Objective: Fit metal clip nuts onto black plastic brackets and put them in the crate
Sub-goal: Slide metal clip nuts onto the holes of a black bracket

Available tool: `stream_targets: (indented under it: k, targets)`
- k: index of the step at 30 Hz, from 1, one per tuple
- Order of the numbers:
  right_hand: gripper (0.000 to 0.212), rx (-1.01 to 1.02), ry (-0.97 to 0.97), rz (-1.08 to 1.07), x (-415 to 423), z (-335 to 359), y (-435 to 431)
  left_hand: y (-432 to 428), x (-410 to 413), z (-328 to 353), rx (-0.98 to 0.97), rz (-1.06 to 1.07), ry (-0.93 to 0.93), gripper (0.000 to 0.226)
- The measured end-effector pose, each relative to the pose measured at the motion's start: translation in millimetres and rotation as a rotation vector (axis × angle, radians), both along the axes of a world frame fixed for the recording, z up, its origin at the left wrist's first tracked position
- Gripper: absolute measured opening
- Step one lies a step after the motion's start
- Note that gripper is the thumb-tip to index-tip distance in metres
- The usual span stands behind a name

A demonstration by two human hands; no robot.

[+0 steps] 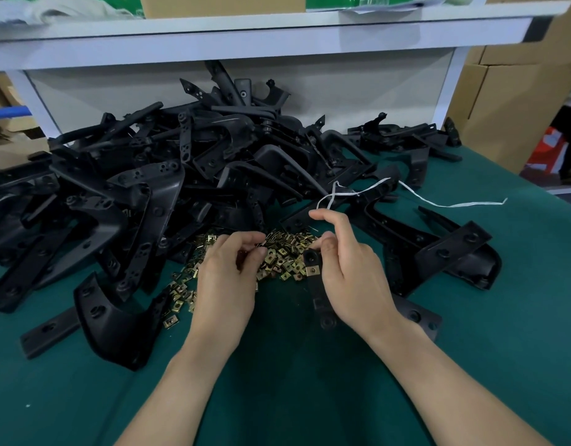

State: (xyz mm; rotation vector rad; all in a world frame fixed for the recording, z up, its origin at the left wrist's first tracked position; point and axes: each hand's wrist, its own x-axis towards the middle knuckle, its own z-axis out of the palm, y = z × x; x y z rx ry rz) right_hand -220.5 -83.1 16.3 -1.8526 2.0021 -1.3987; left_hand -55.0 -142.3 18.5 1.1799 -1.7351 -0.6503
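Observation:
My right hand (pixel 351 268) grips a black plastic bracket (pixel 319 294) by its upper end, its strip hanging down toward me; one brass clip nut (pixel 313 270) sits clipped on that strip. My left hand (pixel 227 275) has its fingers curled over a scatter of brass clip nuts (pixel 284 252) on the green mat and pinches at one of them. A large heap of black brackets (pixel 168 175) fills the table behind and to the left. No crate is in view.
Loose brackets lie right of my hands (pixel 454 252) and at the front left (pixel 113 317). A white string (pixel 438 201) trails across the right side. A white shelf (pixel 245 37) overhangs the back; cardboard boxes (pixel 518 107) stand at right. The green mat (pixel 293 381) near me is bare.

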Motion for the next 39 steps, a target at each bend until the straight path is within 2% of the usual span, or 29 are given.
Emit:
stream_targets:
  k: [6,10,16,22,29,39]
  targets:
    - [0.037,0.025,-0.006,0.013,0.0,0.3,0.6,4.6,-2.2,7.9,0.166,-0.114,0.281,0.013]
    - [0.037,0.028,-0.002,0.029,0.9,1.0,0.7,9.3,-7.3,6.3,0.308,-0.227,0.401,0.013]
    - [0.037,0.046,-0.008,0.021,-0.4,1.0,0.1,16.1,-17.9,7.0,0.550,-0.426,0.639,0.025]
    - [0.036,0.040,-0.031,0.015,-0.9,1.4,-0.9,17.4,-16.5,8.7,0.724,-0.530,0.725,0.026]
    - [0.036,0.004,-0.074,-0.018,-3.3,2.8,-2.1,15.8,-16.6,9.0,0.804,-0.576,0.820,0.027]
    - [0.035,-0.005,-0.212,-0.070,-11.0,6.7,-5.0,16.0,-14.9,9.9,0.800,-0.575,0.704,0.021]
